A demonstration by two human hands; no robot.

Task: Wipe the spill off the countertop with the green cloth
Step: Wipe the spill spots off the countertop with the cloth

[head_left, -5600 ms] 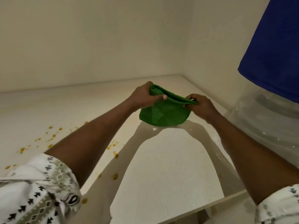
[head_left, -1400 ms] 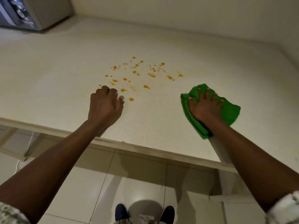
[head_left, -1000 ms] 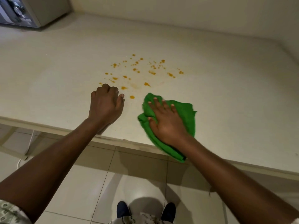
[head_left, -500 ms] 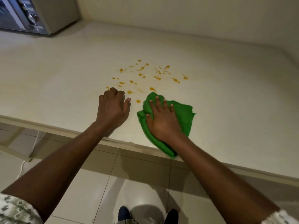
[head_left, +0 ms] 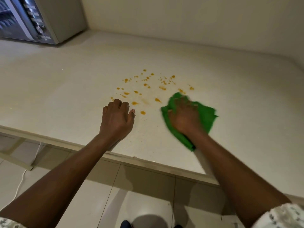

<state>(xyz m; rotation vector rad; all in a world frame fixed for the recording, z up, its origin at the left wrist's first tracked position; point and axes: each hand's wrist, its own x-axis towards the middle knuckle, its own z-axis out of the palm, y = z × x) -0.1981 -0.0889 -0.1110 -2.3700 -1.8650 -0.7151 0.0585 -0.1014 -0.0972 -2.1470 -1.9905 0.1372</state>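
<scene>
— Right fingers [head_left: 184, 104]?
— Spread flat, blurred, pressing down on green cloth [head_left: 205, 117]; no grasp around it.
— Left fingers [head_left: 118, 104]?
— Curled loosely, empty, resting on bench [head_left: 57, 96] beside right hand [head_left: 185, 119], at nine o'clock of it.
— Cloth's place?
— Crumpled under right hand, near front edge of bench, far tip touching orange spill [head_left: 148, 86] at spill's four o'clock.
— Spill itself?
— Scattered drops, twelve to one o'clock of left hand [head_left: 116, 119], nearest drops just beside thumb.
— Further out?
— Silver oven [head_left: 29, 20] at ten o'clock, back corner; tiled floor [head_left: 139, 195] at six.
</scene>
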